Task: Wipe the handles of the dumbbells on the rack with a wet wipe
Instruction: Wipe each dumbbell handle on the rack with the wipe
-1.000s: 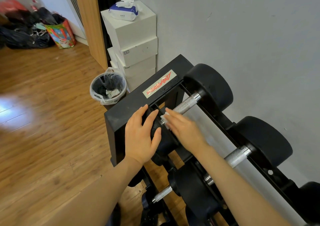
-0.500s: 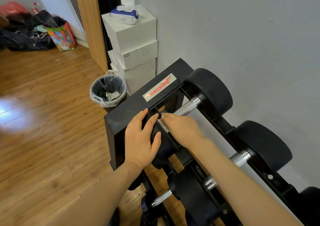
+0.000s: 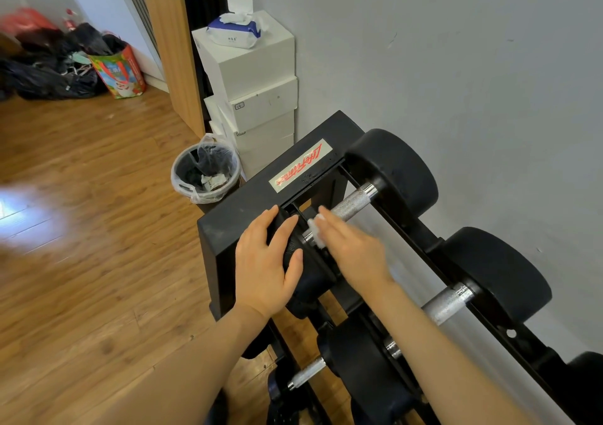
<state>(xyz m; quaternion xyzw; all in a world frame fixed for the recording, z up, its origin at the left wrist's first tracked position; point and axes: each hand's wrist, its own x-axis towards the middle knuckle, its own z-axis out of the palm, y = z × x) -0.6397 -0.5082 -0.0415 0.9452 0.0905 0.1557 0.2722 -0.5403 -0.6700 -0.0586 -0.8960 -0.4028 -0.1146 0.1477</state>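
Note:
A black dumbbell rack (image 3: 248, 209) stands against the grey wall. The leftmost top dumbbell has a knurled steel handle (image 3: 350, 204) between two black heads. My left hand (image 3: 266, 261) lies over the near head (image 3: 310, 277), fingers spread and curved around it. My right hand (image 3: 350, 250) is on the near end of that handle and presses a small white wet wipe (image 3: 316, 232) against it. A second dumbbell handle (image 3: 447, 304) lies to the right, and another handle (image 3: 308, 372) shows on the lower tier.
A lined waste bin (image 3: 205, 171) stands on the wooden floor left of the rack. Behind it, stacked white boxes (image 3: 257, 75) carry an open pack of wet wipes (image 3: 235, 31). Bags (image 3: 65, 62) lie in the far left corner.
My right hand slid with the wipe toward the near end of the handle, then back a little toward its middle. My left hand stayed on the near head.

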